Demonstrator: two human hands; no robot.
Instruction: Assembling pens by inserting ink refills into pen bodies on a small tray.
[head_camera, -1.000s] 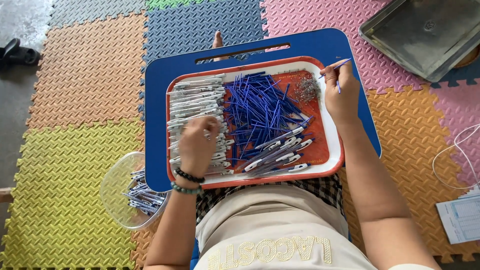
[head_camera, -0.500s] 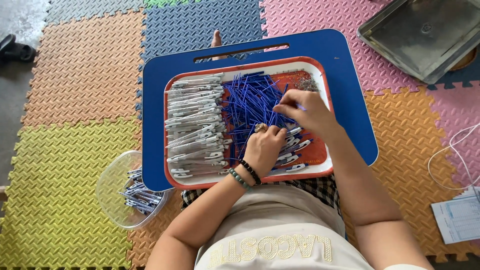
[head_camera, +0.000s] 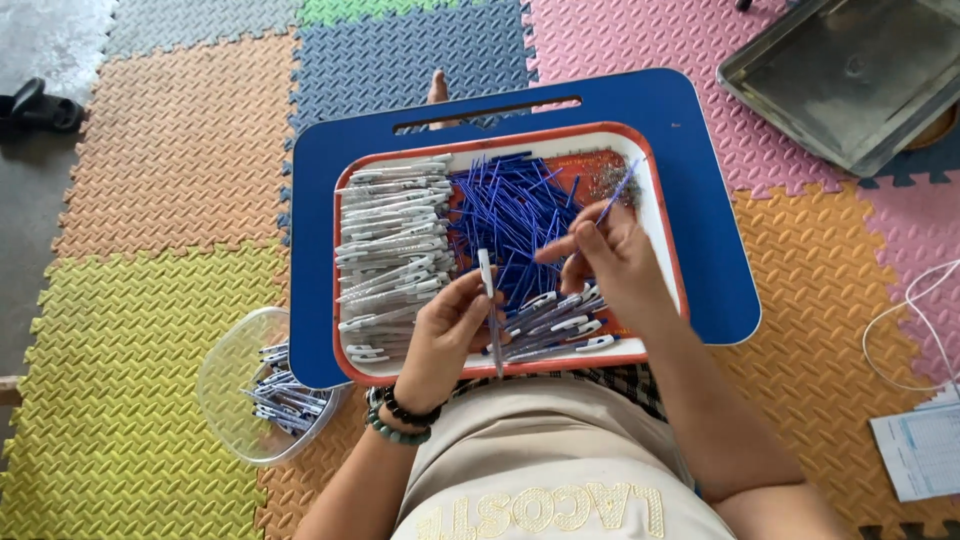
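Nearest, at 6 o'clock, a beige shirt (head_camera: 545, 470). Just beyond, at the tray's near edge, left hand (head_camera: 447, 335), fingers pinched around a pen barrel (head_camera: 489, 300) held nearly upright, white tip at 12 o'clock. At 3 o'clock of it, right hand (head_camera: 612, 262), thumb and forefinger closed on a thin blue refill (head_camera: 617, 192) slanting toward 1 o'clock. Beneath both hands, a red-rimmed white tray (head_camera: 655, 215) on a blue lap desk (head_camera: 700, 200): finished pens (head_camera: 560, 322) heaped at the near right, grey barrels (head_camera: 388, 240) stacked along 9 o'clock, loose blue refills (head_camera: 510, 205) in the middle. At 8 o'clock, on the foam mat (head_camera: 150, 300), a clear bowl (head_camera: 225, 375) with more pens. Far off at 1 o'clock, a metal tray (head_camera: 850, 70).
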